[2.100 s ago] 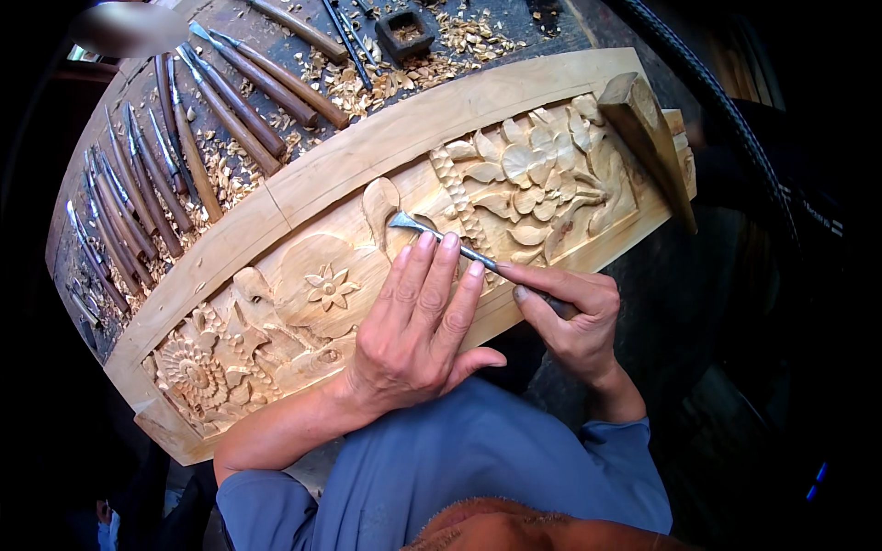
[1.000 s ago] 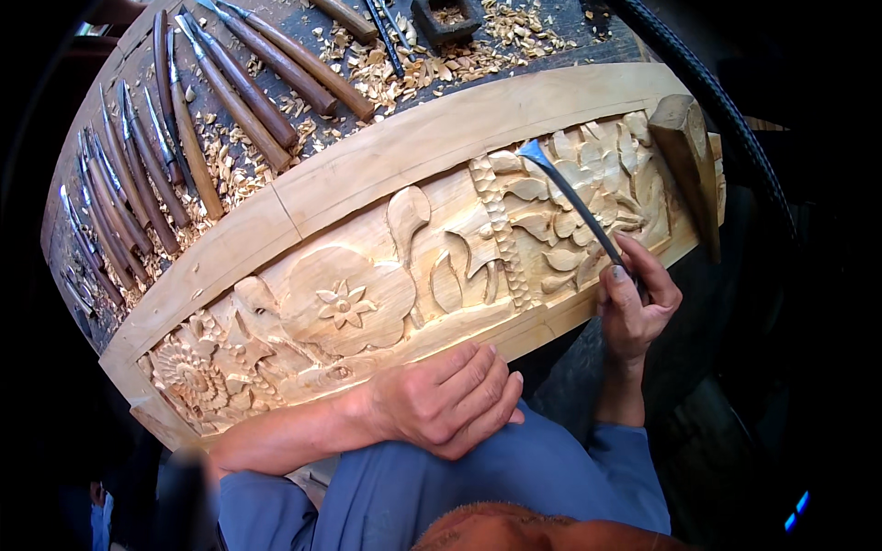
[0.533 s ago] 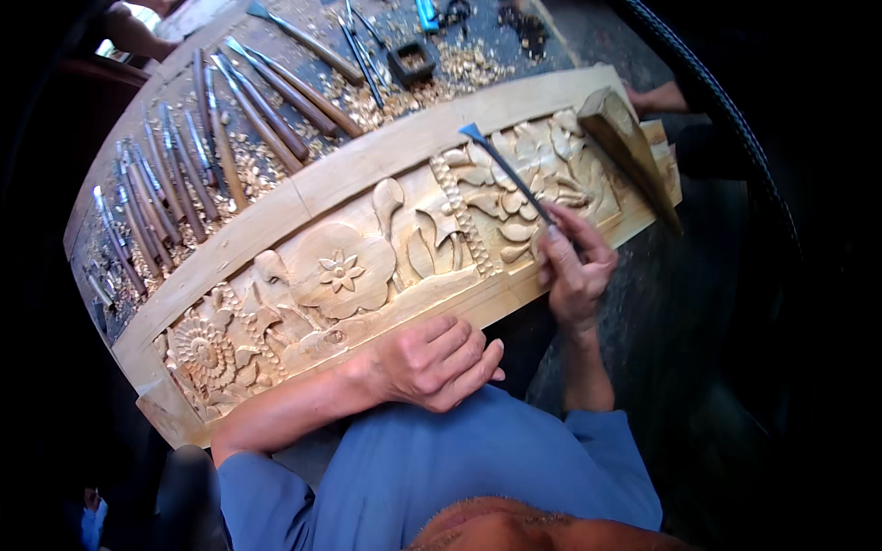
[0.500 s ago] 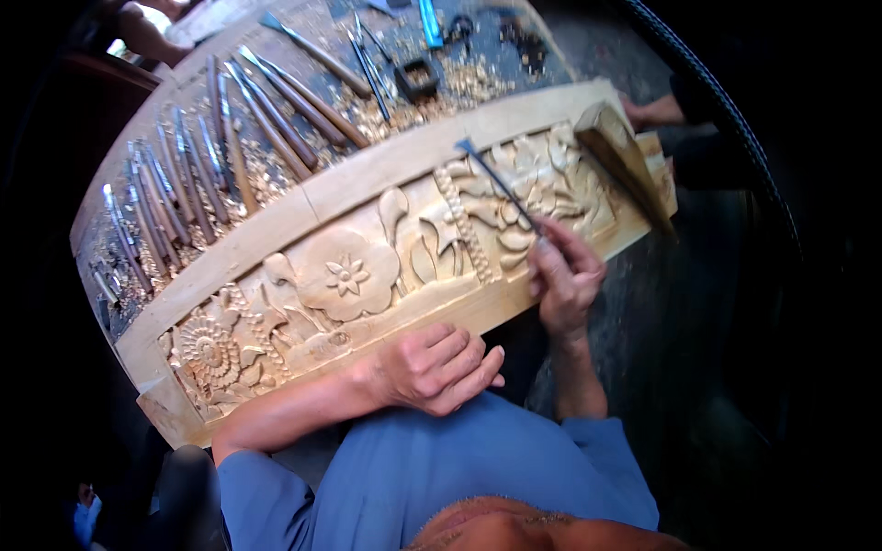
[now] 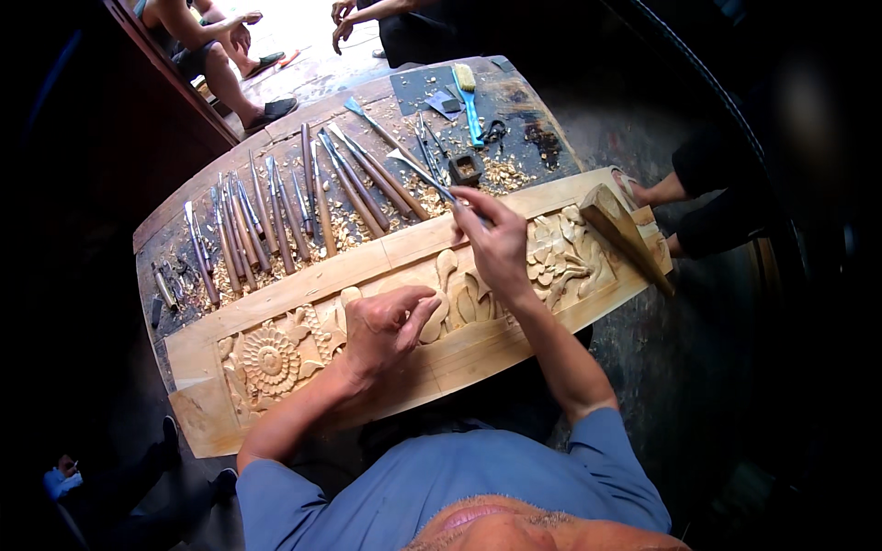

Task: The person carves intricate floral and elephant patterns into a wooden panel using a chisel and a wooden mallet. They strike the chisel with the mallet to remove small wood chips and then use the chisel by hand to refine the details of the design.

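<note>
A long pale wooden panel [image 5: 303, 289] carved with flowers and leaves lies across the workbench. My left hand [image 5: 384, 323] rests on its middle with the fingers loosely curled, holding nothing. My right hand [image 5: 491, 241] is lifted over the panel's upper edge and grips a carving chisel [image 5: 423, 173] by its handle, the metal blade pointing away toward the row of tools. A wooden mallet [image 5: 623, 234] lies on the panel's right end.
Several long-handled chisels [image 5: 276, 216] lie side by side on the dark bench among wood shavings [image 5: 501, 173]. A blue-handled brush [image 5: 469, 96] and a small square wooden box [image 5: 465, 168] sit farther back. Other people's legs and feet [image 5: 230, 69] show beyond the bench and at right [image 5: 684, 211].
My right hand has carried the chisel up from the carving toward the tool row. My left hand stays on the panel. The view has pulled back, showing more of the bench.
</note>
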`<control>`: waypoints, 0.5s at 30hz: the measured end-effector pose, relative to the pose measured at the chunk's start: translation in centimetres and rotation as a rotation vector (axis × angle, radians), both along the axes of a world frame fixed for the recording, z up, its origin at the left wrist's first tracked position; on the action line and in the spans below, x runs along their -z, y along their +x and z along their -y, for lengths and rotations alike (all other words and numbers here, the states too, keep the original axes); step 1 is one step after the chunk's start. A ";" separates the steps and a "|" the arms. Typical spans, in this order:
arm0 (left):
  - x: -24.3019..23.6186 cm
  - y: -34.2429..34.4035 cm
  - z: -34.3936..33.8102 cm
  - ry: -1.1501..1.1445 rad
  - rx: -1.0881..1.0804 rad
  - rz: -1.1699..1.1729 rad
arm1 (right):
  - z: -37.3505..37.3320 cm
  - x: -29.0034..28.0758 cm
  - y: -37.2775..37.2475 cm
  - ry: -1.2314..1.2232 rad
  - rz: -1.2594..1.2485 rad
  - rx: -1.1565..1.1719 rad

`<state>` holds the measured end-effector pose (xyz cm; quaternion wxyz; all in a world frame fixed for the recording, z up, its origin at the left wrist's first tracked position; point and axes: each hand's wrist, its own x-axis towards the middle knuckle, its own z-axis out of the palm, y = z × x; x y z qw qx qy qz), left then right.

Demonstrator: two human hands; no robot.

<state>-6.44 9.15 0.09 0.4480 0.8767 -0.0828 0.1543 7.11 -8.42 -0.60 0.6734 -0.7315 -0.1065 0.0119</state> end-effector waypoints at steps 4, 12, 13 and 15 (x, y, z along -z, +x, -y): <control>1.0 -1.5 -1.5 0.114 -0.018 0.119 | -4.7 2.6 8.3 -0.107 0.097 -0.101; 0.1 -2.2 -3.2 0.219 -0.076 0.183 | -9.9 5.1 12.9 -0.585 0.277 -0.010; 0.3 -2.1 -3.4 0.215 -0.079 0.202 | -10.0 4.9 12.8 -0.688 0.273 -0.015; 1.3 -2.1 -3.3 0.228 -0.103 0.261 | -10.0 4.9 12.7 -0.770 0.338 -0.040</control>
